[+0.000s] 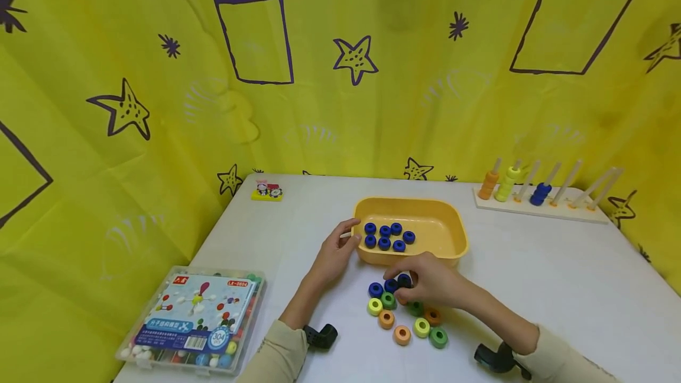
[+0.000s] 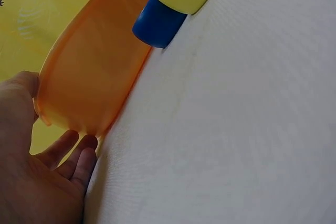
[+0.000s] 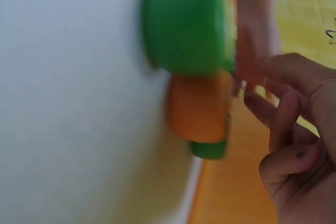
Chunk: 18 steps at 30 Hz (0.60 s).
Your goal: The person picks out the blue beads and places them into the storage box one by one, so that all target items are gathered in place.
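Observation:
A yellow plastic tray point(image 1: 436, 241) holds several blue ring beads point(image 1: 384, 243) at its left side. The left hand point(image 1: 334, 256) holds the tray's left end. In the left wrist view, the thumb of the left hand point(image 2: 37, 156) lies at the rim and the fingers touch the outer wall. Over loose beads in front of the tray is the right hand point(image 1: 428, 281), its thumb and index finger apart above blue beads point(image 1: 375, 290). Green beads point(image 1: 438, 337), yellow-green beads point(image 1: 421, 328) and orange beads point(image 1: 402, 335) lie around it. The right wrist view is blurred.
A wooden peg rack point(image 1: 548, 208) at the back right carries orange, yellow-green and blue beads. To the left lies a clear case point(image 1: 197, 318) of colored balls with a printed cover. A small yellow toy with figures point(image 1: 267, 192) is at the back left.

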Each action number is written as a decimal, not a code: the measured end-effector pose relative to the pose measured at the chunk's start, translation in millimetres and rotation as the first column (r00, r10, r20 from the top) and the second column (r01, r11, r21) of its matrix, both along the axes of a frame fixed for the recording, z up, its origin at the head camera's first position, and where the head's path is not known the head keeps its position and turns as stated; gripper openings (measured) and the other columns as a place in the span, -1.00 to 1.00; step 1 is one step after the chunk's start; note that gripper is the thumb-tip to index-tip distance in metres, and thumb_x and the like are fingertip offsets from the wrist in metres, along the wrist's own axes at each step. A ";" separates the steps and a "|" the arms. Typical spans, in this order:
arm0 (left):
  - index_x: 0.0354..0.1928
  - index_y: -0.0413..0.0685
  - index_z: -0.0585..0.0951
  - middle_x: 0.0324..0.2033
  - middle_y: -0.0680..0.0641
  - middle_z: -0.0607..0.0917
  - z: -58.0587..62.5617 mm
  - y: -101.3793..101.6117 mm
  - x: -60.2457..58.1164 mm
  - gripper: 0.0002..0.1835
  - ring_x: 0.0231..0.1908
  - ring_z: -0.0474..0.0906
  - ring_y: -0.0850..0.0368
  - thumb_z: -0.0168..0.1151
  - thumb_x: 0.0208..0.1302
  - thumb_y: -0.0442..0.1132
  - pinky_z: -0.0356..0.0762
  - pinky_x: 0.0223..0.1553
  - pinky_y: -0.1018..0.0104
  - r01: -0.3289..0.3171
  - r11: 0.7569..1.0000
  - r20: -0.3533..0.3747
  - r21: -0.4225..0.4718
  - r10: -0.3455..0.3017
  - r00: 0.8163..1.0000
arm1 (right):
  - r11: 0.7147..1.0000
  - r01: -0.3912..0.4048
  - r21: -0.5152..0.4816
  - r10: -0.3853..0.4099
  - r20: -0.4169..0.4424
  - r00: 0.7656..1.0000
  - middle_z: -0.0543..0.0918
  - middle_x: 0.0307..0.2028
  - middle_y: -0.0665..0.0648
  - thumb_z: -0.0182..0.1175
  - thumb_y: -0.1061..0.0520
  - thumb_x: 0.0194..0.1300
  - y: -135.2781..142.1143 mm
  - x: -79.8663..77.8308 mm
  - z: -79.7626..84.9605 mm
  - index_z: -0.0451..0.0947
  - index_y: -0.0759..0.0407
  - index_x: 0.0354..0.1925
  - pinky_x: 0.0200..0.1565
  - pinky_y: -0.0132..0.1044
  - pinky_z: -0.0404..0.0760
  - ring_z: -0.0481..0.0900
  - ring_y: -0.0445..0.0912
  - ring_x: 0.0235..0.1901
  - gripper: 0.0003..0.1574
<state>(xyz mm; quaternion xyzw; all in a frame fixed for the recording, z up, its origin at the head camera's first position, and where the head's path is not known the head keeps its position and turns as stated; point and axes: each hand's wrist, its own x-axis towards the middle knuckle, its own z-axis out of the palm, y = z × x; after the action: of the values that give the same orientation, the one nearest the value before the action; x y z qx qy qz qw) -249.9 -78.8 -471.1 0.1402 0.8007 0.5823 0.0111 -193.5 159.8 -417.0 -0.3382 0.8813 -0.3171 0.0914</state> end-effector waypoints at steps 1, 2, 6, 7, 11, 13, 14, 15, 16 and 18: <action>0.26 0.30 0.37 0.19 0.03 0.37 0.0 0.1 0.1 -0.55 0.05 0.45 0.15 0.04 0.34 0.07 0.39 0.04 0.12 0.000 1.000 0.000 0.002 0.000 1.000 | 1.000 0.016 0.003 -0.016 0.012 1.000 0.63 -0.32 -0.16 0.36 0.04 0.08 -1.6 2.2 -2.5 0.64 -0.09 -0.13 -0.51 -0.38 0.48 0.48 -0.22 -0.52 -0.68; 0.26 0.30 0.37 0.19 0.04 0.37 -0.4 0.2 -0.1 -0.54 0.04 0.46 0.16 0.04 0.34 0.07 0.39 0.04 0.13 -0.001 1.000 0.001 0.002 0.001 1.000 | 0.999 0.037 0.004 -0.037 0.018 0.999 0.63 -0.31 -0.16 0.36 0.04 0.08 -2.8 3.7 -5.0 0.64 -0.10 -0.13 -0.49 -0.37 0.49 0.49 -0.21 -0.49 -0.69; 0.26 0.29 0.37 0.20 0.05 0.37 -0.3 0.6 -0.2 -0.54 0.05 0.45 0.16 0.04 0.33 0.08 0.39 0.04 0.13 -0.003 1.000 0.004 -0.003 0.003 1.000 | 0.994 0.109 0.018 -0.109 0.003 0.994 0.60 -0.37 -0.21 0.36 0.03 0.08 -5.5 5.7 -11.7 0.64 -0.12 -0.16 -0.50 -0.37 0.47 0.47 -0.23 -0.50 -0.71; 0.26 0.29 0.37 0.20 0.04 0.37 -0.6 0.7 -0.1 -0.53 0.05 0.45 0.16 0.04 0.33 0.09 0.39 0.04 0.13 -0.002 1.000 0.005 -0.005 0.003 1.000 | 0.992 0.122 0.023 -0.122 -0.004 0.993 0.59 -0.39 -0.22 0.36 0.03 0.08 -5.6 5.9 -12.7 0.63 -0.12 -0.16 -0.52 -0.37 0.46 0.46 -0.24 -0.52 -0.71; 0.27 0.27 0.37 0.20 0.02 0.37 -1.1 0.5 0.4 -0.51 0.05 0.45 0.15 0.04 0.32 0.11 0.38 0.05 0.12 -0.001 1.000 0.003 -0.004 0.001 1.000 | 0.988 0.151 0.037 -0.151 -0.014 0.988 0.57 -0.41 -0.23 0.36 0.02 0.08 -6.8 6.5 -13.9 0.63 -0.13 -0.17 -0.54 -0.36 0.44 0.43 -0.25 -0.55 -0.71; 0.27 0.26 0.37 0.20 0.01 0.37 -1.4 0.4 0.1 -0.52 0.05 0.45 0.14 0.04 0.33 0.09 0.38 0.05 0.11 0.000 1.000 -0.003 -0.001 0.000 1.000 | 0.986 0.158 0.043 -0.158 -0.001 0.987 0.57 -0.41 -0.24 0.36 0.02 0.08 -7.6 6.4 -13.9 0.63 -0.12 -0.17 -0.52 -0.36 0.46 0.44 -0.25 -0.53 -0.72; 0.27 0.26 0.37 0.20 0.01 0.37 -1.3 0.5 0.0 -0.52 0.05 0.45 0.13 0.04 0.34 0.08 0.38 0.05 0.11 0.000 1.000 -0.005 0.002 0.000 1.000 | 0.986 0.160 0.044 -0.161 0.011 0.987 0.57 -0.41 -0.23 0.36 0.02 0.09 -8.2 6.2 -13.7 0.64 -0.11 -0.17 -0.51 -0.35 0.47 0.45 -0.24 -0.52 -0.72; 0.27 0.25 0.37 0.20 0.01 0.37 -1.2 0.5 0.0 -0.53 0.05 0.45 0.13 0.04 0.34 0.07 0.38 0.05 0.11 0.000 1.000 -0.007 0.001 0.000 1.000 | 0.986 0.161 0.046 -0.162 0.025 0.986 0.58 -0.41 -0.23 0.35 0.02 0.09 -8.7 5.9 -13.6 0.64 -0.11 -0.17 -0.49 -0.35 0.48 0.46 -0.24 -0.51 -0.73; 0.27 0.25 0.37 0.20 0.01 0.37 -1.0 0.5 0.1 -0.53 0.05 0.45 0.13 0.04 0.34 0.08 0.38 0.04 0.11 -0.001 1.000 -0.009 0.000 0.001 1.000 | 0.986 0.160 0.046 -0.162 0.038 0.986 0.58 -0.40 -0.23 0.35 0.02 0.09 -9.4 5.5 -13.6 0.64 -0.11 -0.17 -0.48 -0.35 0.48 0.47 -0.24 -0.50 -0.74; 0.27 0.26 0.36 0.20 0.01 0.37 -0.4 0.8 0.3 -0.52 0.06 0.45 0.13 0.03 0.34 0.08 0.39 0.04 0.13 -0.003 1.000 -0.007 -0.002 0.003 1.000 | 0.986 0.160 0.051 -0.163 0.066 0.984 0.59 -0.39 -0.22 0.34 0.03 0.10 -10.3 4.6 -13.3 0.65 -0.10 -0.18 -0.46 -0.35 0.50 0.49 -0.23 -0.48 -0.75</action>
<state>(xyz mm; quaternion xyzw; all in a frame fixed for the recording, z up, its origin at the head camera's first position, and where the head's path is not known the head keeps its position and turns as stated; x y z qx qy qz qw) -249.6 -78.0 -471.6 0.1411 0.8016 0.5809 0.0077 -188.9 149.5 -430.3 -0.2523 0.9090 -0.3151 0.1038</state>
